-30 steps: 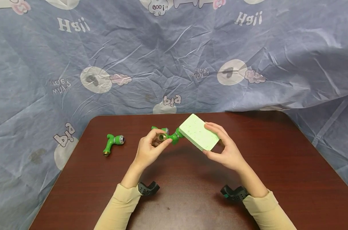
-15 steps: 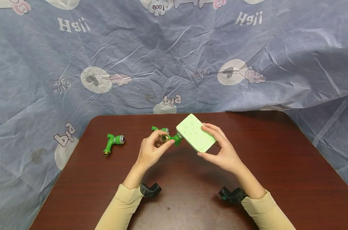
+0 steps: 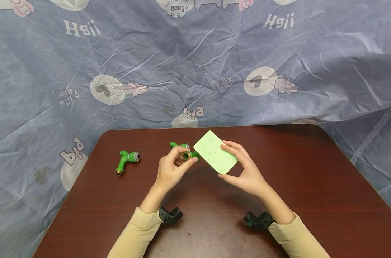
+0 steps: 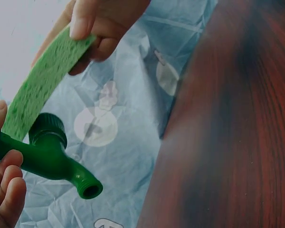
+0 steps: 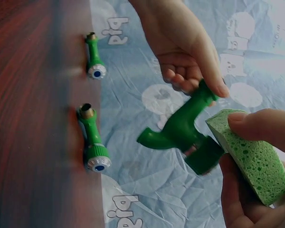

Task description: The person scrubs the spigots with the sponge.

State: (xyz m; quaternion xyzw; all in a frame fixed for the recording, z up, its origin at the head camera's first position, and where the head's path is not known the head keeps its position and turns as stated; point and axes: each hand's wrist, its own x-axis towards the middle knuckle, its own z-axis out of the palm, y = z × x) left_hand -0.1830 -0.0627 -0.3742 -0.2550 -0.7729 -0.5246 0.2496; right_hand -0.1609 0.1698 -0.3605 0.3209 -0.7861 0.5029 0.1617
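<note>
I watch the left hand (image 3: 170,170) pinch the green tap (image 5: 183,124) by its brass-ended neck above the table (image 3: 311,172), the right hand (image 3: 248,175) gripping the green sponge (image 3: 216,152) beside it; I judge the tap rigid, heavyish, best held there, the sponge squashy

The person wore long sleeves of pale, creamy yellow cloth. The left sleeve (image 3: 135,231) showed on the side of the tabletop's (image 3: 198,245) left edge, the right sleeve (image 3: 298,234) on the side of its right edge. Each finished in a wide, plain cuff band just above the wrist, with soft creases running through the fabric. Beside the cuffs sat a left wrist mount (image 3: 170,215) and a right wrist mount (image 3: 260,220), both black and curved like a stubby hook, their bodies dotted with small round holes. The right one carried a small dark-green patch. The left hand (image 3: 170,171) and right hand (image 3: 248,175) were bare, their visible nails short.
</note>
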